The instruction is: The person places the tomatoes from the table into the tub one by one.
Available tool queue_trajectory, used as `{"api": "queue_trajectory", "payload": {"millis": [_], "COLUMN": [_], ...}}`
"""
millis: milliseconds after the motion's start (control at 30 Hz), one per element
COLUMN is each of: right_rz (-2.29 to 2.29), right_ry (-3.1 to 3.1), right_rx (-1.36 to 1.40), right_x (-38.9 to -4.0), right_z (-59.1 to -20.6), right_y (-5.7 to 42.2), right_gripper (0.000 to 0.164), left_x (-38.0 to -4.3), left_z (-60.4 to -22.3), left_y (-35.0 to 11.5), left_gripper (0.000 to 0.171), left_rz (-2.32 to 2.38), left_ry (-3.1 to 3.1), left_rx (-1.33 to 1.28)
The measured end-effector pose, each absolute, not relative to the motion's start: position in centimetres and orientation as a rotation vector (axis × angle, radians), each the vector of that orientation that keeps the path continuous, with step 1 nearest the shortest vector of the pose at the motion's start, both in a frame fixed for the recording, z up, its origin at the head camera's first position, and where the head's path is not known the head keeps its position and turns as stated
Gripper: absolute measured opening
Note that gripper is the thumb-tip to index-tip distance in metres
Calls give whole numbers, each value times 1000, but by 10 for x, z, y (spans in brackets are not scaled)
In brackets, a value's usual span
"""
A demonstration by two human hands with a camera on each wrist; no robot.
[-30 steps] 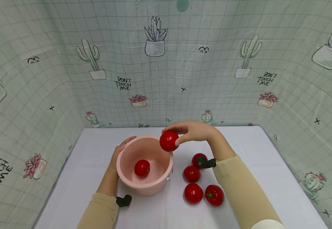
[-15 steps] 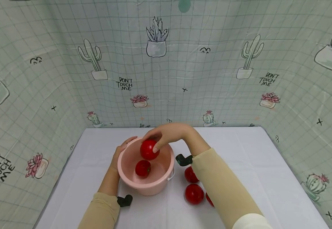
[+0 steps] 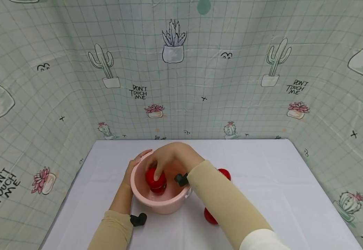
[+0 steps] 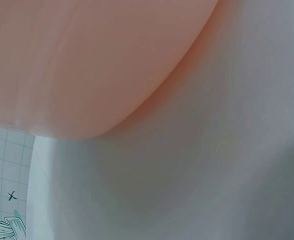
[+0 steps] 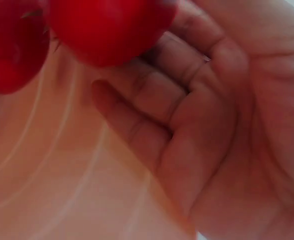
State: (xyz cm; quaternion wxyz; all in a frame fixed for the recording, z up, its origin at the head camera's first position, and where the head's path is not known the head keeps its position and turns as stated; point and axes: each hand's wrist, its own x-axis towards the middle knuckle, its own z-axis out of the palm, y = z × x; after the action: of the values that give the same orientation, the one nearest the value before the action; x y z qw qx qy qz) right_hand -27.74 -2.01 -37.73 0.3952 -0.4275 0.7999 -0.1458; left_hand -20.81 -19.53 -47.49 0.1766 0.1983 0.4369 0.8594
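The right hand (image 3: 168,155) holds a tomato (image 3: 151,180) inside a pink bucket (image 3: 165,208), just over a second tomato (image 3: 158,190) that could bruise if the grip loosens too soon (the left hand (image 3: 132,167) touches the bucket's side, its hold unclear).

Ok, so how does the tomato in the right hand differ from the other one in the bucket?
The held tomato is gripped by the right hand; the other tomato has no visible grip on it. From the head view, the held tomato sits in front, while the other tomato is partly covered by it. Both are red and inside the pink bucket.
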Motion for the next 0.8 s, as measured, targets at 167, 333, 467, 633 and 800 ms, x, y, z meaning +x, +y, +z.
{"api": "queue_trajectory", "payload": {"millis": [167, 333, 467, 633, 800], "right_rz": [-376, -374, -352, -356, -394], "right_ry": [2025, 2015, 2018, 2029, 2017], "right_rx": [-1006, -996, -1021, -1027, -1023], "right_x": [-274, -272, -271, -271, -273], "right_z": [-384, -387, -387, -382, -377], "right_y": [-25, -27, -27, -24, -20], "right_gripper": [35, 37, 41, 49, 54], "left_x": [-209, -206, -206, -207, -208], "left_z": [-475, -469, -468, -472, -477], "left_y": [-194, -191, -190, -193, -197], "left_gripper": [69, 68, 67, 65, 59], "left_rz": [2428, 2436, 2435, 2408, 2379], "left_ry": [1243, 1243, 1235, 1279, 1342], "left_rx": [610, 586, 575, 548, 469]}}
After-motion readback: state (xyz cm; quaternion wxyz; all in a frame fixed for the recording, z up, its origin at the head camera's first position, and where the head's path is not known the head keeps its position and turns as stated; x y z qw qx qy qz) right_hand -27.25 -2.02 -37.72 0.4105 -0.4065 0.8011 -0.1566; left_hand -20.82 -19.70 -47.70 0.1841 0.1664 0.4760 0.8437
